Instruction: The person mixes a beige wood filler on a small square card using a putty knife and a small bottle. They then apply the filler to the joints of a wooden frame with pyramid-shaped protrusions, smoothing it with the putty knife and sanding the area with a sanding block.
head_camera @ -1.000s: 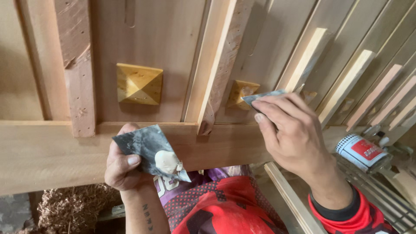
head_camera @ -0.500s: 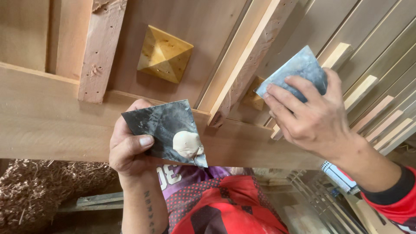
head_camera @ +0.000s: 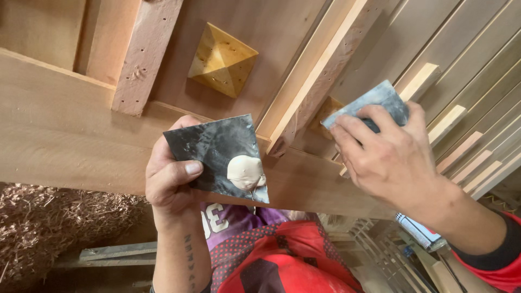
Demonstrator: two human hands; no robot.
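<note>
Right hand (head_camera: pixel 392 157) is now pulling its grey scraper (head_camera: pixel 374 102) off the hidden pyramid stud, fingers pinched on it, drifting nearer the putty. Left hand (head_camera: pixel 172 179) is gripping the dark square plate (head_camera: pixel 217 154), pale filler blob (head_camera: pixel 245 172) at its lower corner, over the wooden door panel (head_camera: pixel 65 135). Looks like a reload.

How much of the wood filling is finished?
Not much can be judged done: small nail holes still show in the yellow pyramid-shaped wooden block. In hand: the left hand holds a dark square metal plate carrying a pale lump of putty; the right hand presses a grey flat scraper against the wooden door panel.
</note>
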